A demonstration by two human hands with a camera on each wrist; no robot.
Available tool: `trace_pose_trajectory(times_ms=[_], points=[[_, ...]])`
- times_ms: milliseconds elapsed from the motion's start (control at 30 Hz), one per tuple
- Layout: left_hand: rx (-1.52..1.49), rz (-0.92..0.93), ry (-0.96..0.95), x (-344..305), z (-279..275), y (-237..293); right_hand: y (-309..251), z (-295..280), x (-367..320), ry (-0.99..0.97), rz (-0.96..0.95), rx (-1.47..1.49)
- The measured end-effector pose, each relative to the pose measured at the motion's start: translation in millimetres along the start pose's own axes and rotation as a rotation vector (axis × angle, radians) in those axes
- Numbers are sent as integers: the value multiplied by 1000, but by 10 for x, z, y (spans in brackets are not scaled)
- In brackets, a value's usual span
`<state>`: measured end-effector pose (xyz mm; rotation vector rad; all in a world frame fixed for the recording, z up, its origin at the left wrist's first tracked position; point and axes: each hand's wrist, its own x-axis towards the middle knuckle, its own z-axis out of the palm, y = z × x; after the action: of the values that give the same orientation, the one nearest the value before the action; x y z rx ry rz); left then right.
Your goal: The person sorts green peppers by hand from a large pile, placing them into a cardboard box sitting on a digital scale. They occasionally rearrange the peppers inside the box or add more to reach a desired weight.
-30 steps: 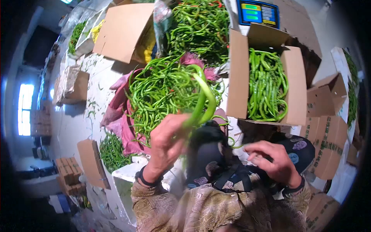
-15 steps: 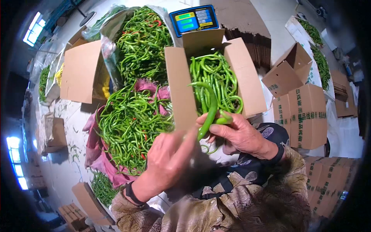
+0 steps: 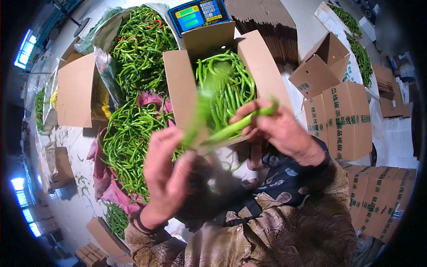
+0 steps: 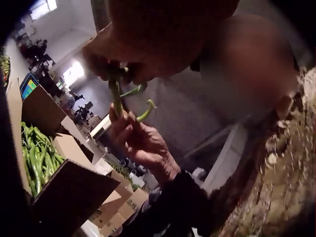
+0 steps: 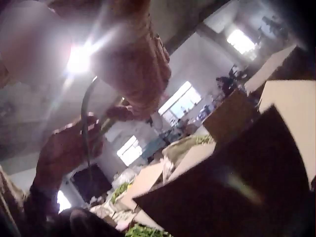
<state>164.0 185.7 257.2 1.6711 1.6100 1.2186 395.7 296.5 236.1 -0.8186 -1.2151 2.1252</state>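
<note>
Just in front of the open carton [image 3: 180, 89] of long green chili peppers [image 3: 229, 89], both hands hold peppers. My left hand [image 3: 167, 173] grips a green chili pepper [image 3: 202, 111], blurred by motion, that points up over the carton. Between its thumb and fingers my right hand [image 3: 287, 133] pinches another green chili pepper [image 3: 235, 128], which slants down toward the left hand. In the left wrist view the right hand [image 4: 145, 145] has its fingertips at the peppers, with a curled pepper tip [image 4: 147, 111] sticking out. A long thin pepper [image 5: 85, 118] shows dark in the right wrist view.
A pink sack [image 3: 101, 178] heaped with green peppers [image 3: 129, 147] lies left of the carton, a fuller sack of peppers [image 3: 144, 53] behind it. A scale display [image 3: 199, 15] stands at the back. Printed cartons [image 3: 347, 120] and flattened cardboard [image 3: 267, 26] are to the right.
The head view has turned right. The left hand came from over the pink sack with peppers to the carton front. The right hand rose from the lap and took hold of a pepper.
</note>
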Motion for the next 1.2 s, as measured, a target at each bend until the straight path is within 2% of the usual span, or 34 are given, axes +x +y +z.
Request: trace_pose_trajectory(times_ms=[33,67,100,167,233,300,333,433,500,567,633,733,833,967,1000,1100,1133,1200], points=[[-104,-175,8,33,-45,8,-139,-84,12,56,-16,-245],[-323,-311,113,114,28,77,-182,-202,-11,190,-23,-224],[-379,-392,138,173,42,22,-243,-290,-10,258,-48,-267],[-493,-445,24,286,24,-237,-350,-545,18,256,-29,-394],[-463,-493,70,435,133,-299,-443,-716,81,230,-19,-504],[-466,-471,-77,598,154,-478,-508,-811,155,239,18,-599],[-463,-472,-76,685,195,-554,-531,-847,207,241,59,-698],[-274,-447,-184,1029,328,-767,-471,-982,479,184,106,-730],[-215,-485,-187,1248,462,-1045,-320,-1109,705,194,65,-755],[-40,-401,-116,1404,622,-1392,-222,-1163,926,228,49,-851],[42,-365,-143,1532,688,-1531,-166,-1200,1096,234,21,-868],[16,-523,-103,1656,820,-1679,-88,-1280,1345,178,65,-836],[5,-536,-101,1742,884,-1705,-32,-1355,1579,153,27,-941],[146,-468,-160,1865,984,-1837,53,-1468,1799,204,-73,-994],[148,-472,-162,1843,1003,-1900,68,-1486,1870,229,-48,-1016],[545,144,22,1763,1054,-2035,101,-1489,1977,233,-61,-942],[611,-33,-130,1769,1072,-2063,102,-1485,2018,243,-41,-948],[611,-47,-166,1767,1108,-2037,149,-1483,2137,248,-82,-922]])
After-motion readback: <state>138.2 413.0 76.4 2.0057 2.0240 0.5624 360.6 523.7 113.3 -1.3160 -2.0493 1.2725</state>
